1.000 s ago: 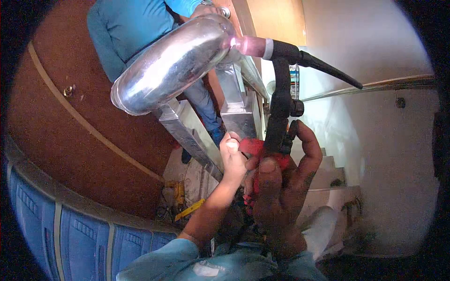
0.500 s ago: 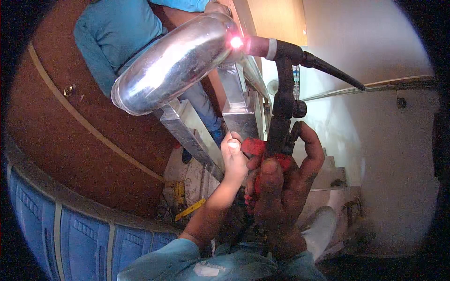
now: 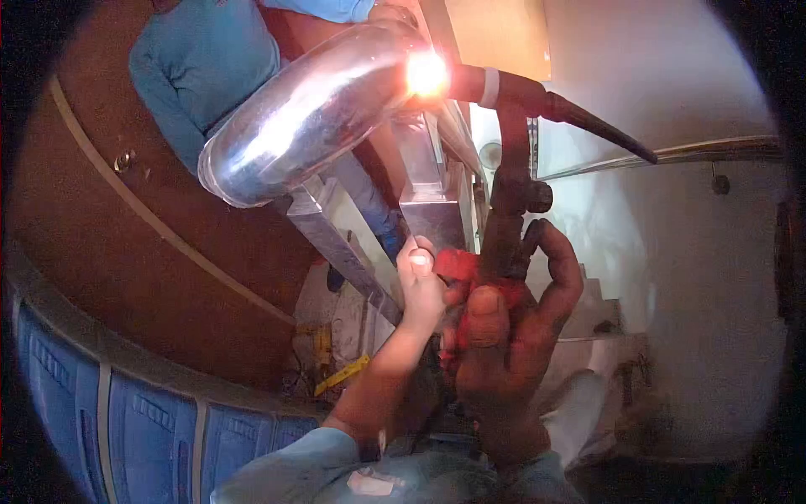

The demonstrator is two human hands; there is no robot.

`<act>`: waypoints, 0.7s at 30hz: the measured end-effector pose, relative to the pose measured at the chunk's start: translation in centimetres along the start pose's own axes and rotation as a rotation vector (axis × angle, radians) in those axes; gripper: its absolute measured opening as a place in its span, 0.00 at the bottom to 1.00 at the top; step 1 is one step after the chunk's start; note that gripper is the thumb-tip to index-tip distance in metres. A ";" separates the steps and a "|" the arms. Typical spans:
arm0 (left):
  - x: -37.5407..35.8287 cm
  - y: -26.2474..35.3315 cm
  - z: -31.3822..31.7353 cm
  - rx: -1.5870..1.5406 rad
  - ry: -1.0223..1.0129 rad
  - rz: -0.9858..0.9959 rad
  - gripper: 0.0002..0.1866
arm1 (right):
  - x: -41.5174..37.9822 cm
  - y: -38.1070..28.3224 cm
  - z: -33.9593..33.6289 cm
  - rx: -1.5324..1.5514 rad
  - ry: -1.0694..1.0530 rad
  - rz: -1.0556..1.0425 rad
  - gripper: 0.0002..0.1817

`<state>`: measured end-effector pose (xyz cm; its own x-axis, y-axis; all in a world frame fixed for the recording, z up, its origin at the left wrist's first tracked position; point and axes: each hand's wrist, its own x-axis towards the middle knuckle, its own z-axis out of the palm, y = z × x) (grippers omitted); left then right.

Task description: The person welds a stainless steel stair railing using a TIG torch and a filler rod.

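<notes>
My right hand (image 3: 512, 328) is wrapped round the red-wrapped handle of a welding torch (image 3: 506, 168), held upright. At the torch's tip a bright arc glows against the end of a curved, shiny metal pipe (image 3: 311, 109). The pipe rests on square metal posts (image 3: 344, 244). My left hand (image 3: 421, 281) is closed beside the torch handle, at the lower end of a metal post (image 3: 430, 220); whether it grips the post or the red wrapping is hidden.
Behind the pipe stands a person in blue (image 3: 206, 67), one hand near the pipe's top. Blue panels (image 3: 151, 428) line the lower left. A yellow tool (image 3: 342, 375) lies below, with stairs (image 3: 600, 311) at the right.
The glow at the torch tip has grown larger and more orange. The person behind has shifted slightly left. Both my hands hold nearly the same position.
</notes>
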<state>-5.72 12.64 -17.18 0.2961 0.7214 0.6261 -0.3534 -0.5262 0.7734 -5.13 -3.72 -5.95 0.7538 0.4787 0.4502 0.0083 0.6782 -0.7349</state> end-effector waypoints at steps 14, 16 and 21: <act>0.3 0.0 -0.3 -0.050 -0.002 -0.040 0.39 | -0.3 0.5 1.5 0.012 0.063 -0.033 0.41; 0.3 -0.2 -0.5 -0.039 -0.005 -0.026 0.38 | -0.4 0.2 1.6 0.016 0.055 -0.020 0.41; 0.2 -0.3 -0.9 -0.004 0.000 0.011 0.37 | -0.6 -0.4 1.5 0.041 0.026 -0.035 0.39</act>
<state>-6.37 13.35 -17.43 0.2921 0.7158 0.6343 -0.3605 -0.5319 0.7663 -6.60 -3.49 -5.17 0.7706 0.4400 0.4611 0.0079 0.7168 -0.6972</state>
